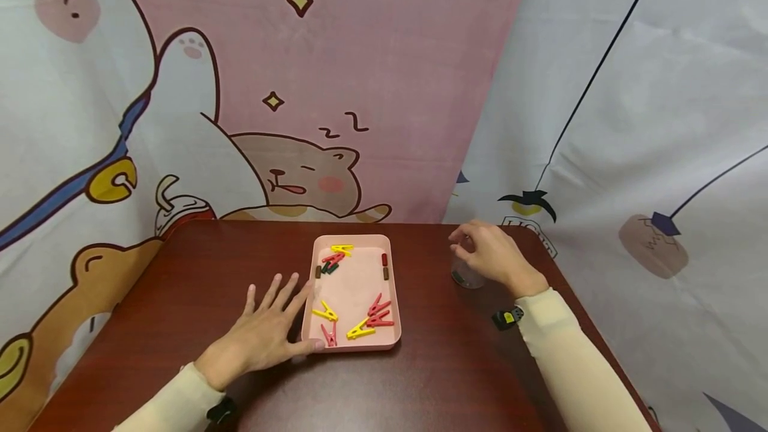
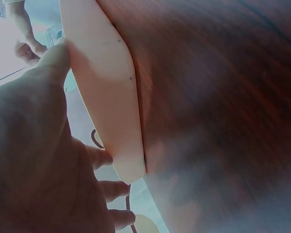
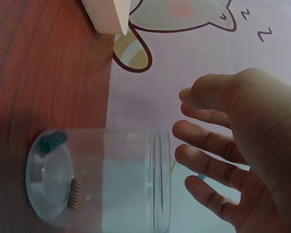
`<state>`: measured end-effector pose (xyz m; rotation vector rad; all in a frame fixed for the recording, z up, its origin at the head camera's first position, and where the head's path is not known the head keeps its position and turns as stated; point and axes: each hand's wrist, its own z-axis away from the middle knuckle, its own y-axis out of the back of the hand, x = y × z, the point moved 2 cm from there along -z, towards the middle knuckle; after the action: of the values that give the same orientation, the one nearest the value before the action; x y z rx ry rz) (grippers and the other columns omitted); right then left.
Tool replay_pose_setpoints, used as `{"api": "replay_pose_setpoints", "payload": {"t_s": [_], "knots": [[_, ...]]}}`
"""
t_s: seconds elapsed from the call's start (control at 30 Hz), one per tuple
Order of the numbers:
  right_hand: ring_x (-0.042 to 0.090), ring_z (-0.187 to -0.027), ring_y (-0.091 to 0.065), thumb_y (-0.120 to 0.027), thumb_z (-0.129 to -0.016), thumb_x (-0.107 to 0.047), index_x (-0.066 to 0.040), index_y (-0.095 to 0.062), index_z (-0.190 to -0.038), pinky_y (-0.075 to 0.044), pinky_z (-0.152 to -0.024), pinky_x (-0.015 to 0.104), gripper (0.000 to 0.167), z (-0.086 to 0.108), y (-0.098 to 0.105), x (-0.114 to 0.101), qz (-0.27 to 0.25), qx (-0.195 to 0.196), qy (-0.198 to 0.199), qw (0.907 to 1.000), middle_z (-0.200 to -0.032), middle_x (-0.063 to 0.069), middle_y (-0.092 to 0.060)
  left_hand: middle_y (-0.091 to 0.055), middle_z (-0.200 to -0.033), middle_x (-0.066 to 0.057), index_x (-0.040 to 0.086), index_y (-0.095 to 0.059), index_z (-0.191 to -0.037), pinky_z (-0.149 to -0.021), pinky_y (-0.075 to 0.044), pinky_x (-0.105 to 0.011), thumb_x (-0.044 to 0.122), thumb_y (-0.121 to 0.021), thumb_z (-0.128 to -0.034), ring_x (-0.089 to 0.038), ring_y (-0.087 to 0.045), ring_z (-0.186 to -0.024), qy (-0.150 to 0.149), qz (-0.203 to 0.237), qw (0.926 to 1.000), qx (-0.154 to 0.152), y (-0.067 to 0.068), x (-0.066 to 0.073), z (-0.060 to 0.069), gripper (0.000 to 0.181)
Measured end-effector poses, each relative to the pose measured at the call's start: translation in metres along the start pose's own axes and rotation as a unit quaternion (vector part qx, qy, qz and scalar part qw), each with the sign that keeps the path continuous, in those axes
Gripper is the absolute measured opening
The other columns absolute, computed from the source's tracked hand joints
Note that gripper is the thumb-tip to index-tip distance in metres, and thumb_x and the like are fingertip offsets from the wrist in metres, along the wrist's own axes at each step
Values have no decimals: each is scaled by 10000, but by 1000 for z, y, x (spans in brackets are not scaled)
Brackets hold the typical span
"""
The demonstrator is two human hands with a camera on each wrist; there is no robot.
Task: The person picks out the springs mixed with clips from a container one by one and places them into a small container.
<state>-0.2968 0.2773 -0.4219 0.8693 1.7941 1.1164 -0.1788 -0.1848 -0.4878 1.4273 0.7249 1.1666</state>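
My left hand (image 1: 264, 335) (image 2: 39, 131), fingers spread, touches the left side of a pink tray (image 1: 354, 289) (image 2: 106, 92). Red and yellow clips (image 1: 361, 331) lie in the tray's near part and at its far left, where dark green pieces (image 1: 330, 268) also lie. A brown piece (image 1: 319, 272) is by the left wall; a red (image 1: 385, 259) and a brown one (image 1: 386, 273) are by the right. Over the mouth of a clear jar (image 1: 468, 279) (image 3: 126, 179) hovers my right hand (image 1: 495, 255) (image 3: 257, 145), fingers loosely bent, nothing visible in them. A green spring (image 3: 53, 142) and a brown spring (image 3: 74, 194) lie inside the jar.
The dark red-brown table (image 1: 444, 379) carries the tray near its middle and the jar to the right. Behind the table's far edge hangs a cloth (image 1: 408, 85) printed with cartoon animals, which continues along both sides.
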Motion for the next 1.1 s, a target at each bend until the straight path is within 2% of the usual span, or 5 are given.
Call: {"api": "replay_pose_setpoints", "payload": {"t_s": [0.2,0.47,0.7,1.0,1.1], "knots": [[234,-913,-734,-874,-1044,-231,-150,-873,-1203,-609,-763,431,178,-4,-6,-13,42,107,286,9995,-1138,68,-816,-231,-1952,-203,189,-321,-1860,-1345,-101,-934,868,-739,-961,-567,-172,-1805,-80,7,10000,35,1,0,-1,1202],[292,-1103,-806,-878,-1041,-272,-154,-877,-1215,-682,-952,556,211,-15,-16,-33,303,82,600,9977,-1258,69,-831,-236,-1959,-161,172,-320,-1859,-1354,-104,-924,870,-730,-971,-536,-165,-1817,-159,-57,9999,27,0,0,-3,1203],[287,-1088,-807,-888,-1026,-251,-136,-878,-1210,-676,-960,536,217,-25,-27,-48,375,6,981,9945,-1202,59,-817,-246,-1962,-127,153,-317,-1859,-1355,-136,-918,895,-703,-970,-518,-194,-1817,-274,-139,9995,83,-1,-1,-4,1220],[303,-1181,-767,-881,-1036,-309,-164,-877,-1249,-666,-1013,536,257,-37,-39,-70,596,-334,1067,9919,-1278,69,-801,-286,-1950,-131,113,-346,-1844,-1358,-186,-902,881,-704,-980,-508,-244,-1807,-444,-148,9988,156,1,-1,-3,1210],[292,-1138,-768,-885,-1033,-321,-178,-876,-1257,-675,-985,513,266,-40,-45,-76,651,-442,1077,9911,-1280,68,-797,-292,-1947,-133,103,-357,-1838,-1364,-197,-890,871,-715,-980,-502,-256,-1805,-472,-131,9987,155,1,-1,-4,1207]]}}
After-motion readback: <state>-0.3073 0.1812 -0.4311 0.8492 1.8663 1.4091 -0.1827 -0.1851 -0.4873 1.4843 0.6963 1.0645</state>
